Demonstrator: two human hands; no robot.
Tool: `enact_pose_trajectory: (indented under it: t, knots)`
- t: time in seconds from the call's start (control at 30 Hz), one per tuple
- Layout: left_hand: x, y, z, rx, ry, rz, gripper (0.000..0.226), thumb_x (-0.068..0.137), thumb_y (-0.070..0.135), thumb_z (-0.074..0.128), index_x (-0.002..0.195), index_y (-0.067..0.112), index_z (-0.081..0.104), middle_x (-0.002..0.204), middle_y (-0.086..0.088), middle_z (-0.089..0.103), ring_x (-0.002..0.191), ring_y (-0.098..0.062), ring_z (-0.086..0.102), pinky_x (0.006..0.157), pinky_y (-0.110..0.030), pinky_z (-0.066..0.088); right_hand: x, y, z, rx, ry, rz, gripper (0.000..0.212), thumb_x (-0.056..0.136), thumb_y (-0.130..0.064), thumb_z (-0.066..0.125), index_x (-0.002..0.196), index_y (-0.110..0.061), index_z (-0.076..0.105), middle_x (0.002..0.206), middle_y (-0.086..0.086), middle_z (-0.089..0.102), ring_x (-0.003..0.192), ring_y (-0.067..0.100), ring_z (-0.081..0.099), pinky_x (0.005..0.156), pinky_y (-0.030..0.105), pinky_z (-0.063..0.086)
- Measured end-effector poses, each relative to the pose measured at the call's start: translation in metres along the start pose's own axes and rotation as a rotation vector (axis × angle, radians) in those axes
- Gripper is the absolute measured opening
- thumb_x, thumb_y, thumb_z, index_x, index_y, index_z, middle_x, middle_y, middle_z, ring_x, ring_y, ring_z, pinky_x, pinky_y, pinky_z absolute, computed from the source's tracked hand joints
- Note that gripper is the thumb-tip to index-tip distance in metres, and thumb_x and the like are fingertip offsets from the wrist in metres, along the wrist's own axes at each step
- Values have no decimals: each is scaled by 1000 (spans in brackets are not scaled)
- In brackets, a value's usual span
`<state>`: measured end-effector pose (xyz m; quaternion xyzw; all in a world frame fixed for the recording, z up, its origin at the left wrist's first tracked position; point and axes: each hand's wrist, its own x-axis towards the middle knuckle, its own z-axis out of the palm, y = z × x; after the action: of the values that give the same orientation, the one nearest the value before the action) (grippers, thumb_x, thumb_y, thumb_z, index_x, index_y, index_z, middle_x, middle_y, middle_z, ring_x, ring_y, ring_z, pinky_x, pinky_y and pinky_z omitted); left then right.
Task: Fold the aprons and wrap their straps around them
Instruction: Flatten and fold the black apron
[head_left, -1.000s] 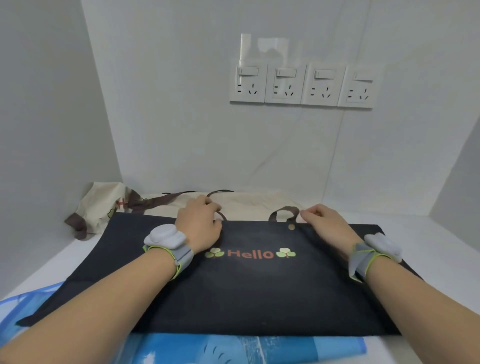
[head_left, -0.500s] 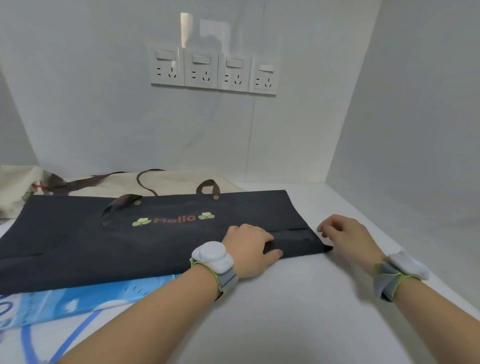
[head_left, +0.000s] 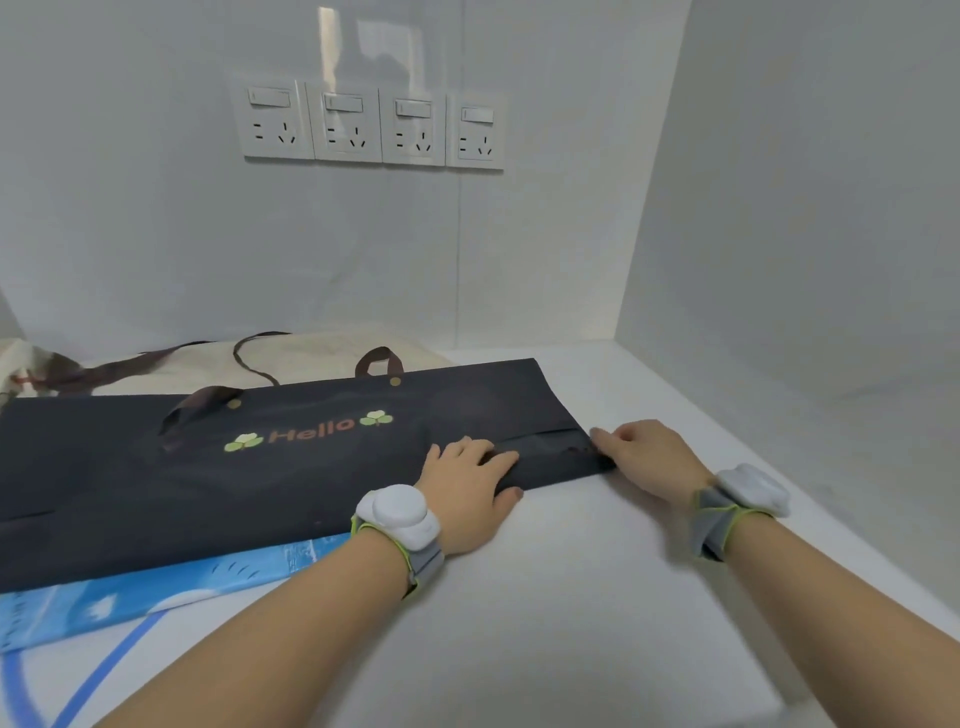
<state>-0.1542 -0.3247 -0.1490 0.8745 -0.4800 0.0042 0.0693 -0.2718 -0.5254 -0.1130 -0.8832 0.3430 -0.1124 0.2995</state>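
We've got the dark apron (head_left: 260, 467) folded flat into a long band, "Hello" facing up, brown straps (head_left: 192, 410) at its far edge; a cream apron (head_left: 317, 358) lies behind it.

Three aprons lie below the wall sockets (head_left: 373, 127), which number four: one dark apron (head_left: 156, 467), one cream apron (head_left: 311, 358) behind it, one blue apron (head_left: 156, 587) beneath. Two hands, two wristbands.
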Motion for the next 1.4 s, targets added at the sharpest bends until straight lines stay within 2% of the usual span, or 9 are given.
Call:
enact_pose_trajectory:
  t: [0.1,0.2,0.33,0.6,0.8,0.97,1.07,1.2,1.4]
  knots:
    - [-2,1,6,-38,50,-26,60,100,49,31,153,26,17,159,1,15,149,-23,5,119,-55,7,4,-17,7,-93,-107,37,37,85,-40,64,63,-14,49,66,2,53,67,22,51,61,30,37]
    - [-4,3,9,-9,105,-17,61,101,48,30,155,24,13,161,4,7,150,-16,-7,118,-59,0,4,-25,9,239,-134,37,29,85,-25,68,66,-13,49,67,3,48,62,19,44,60,29,33]
    - [-5,2,11,-32,147,2,64,101,47,31,155,24,5,162,6,3,150,-15,-9,119,-57,1,3,-19,-1,693,-63,56,18,86,-23,67,87,-5,68,88,2,63,80,17,53,75,30,40]
    - [-10,3,10,-51,241,34,69,100,43,36,155,28,-2,162,9,3,150,-13,-10,119,-56,2,-6,-13,-2,933,-19,-11,7,92,-13,60,86,-13,64,86,1,67,87,19,57,82,32,42]
    - [-2,-1,-3,-182,275,80,69,90,47,53,149,39,18,128,9,38,135,-15,27,119,-52,10,-13,-11,-3,670,-11,-178,33,86,7,48,98,-15,70,74,5,57,78,17,51,77,31,37]
    - [15,16,-21,-364,275,57,40,91,63,43,104,32,65,94,7,46,96,-15,41,91,-32,35,-15,-10,-7,709,-76,-179,28,80,14,54,89,-7,70,79,11,60,81,18,58,83,30,44]
    - [12,23,-12,-138,378,199,28,98,41,45,98,23,66,90,4,51,88,-19,47,81,-35,39,-14,-8,-6,800,-88,-130,12,81,4,63,84,-7,68,82,7,66,84,19,59,88,36,45]
    - [6,22,6,262,482,419,16,75,14,66,88,22,63,77,5,49,72,-21,46,67,-32,37,-12,-5,-1,870,-108,-52,13,79,0,68,85,-11,65,80,5,67,83,19,60,93,39,44]
    - [5,22,4,288,387,451,20,67,14,73,81,24,64,70,6,49,64,-19,47,61,-28,35,-6,-7,1,973,7,46,29,77,7,58,98,-12,66,85,4,74,92,18,63,95,37,45]
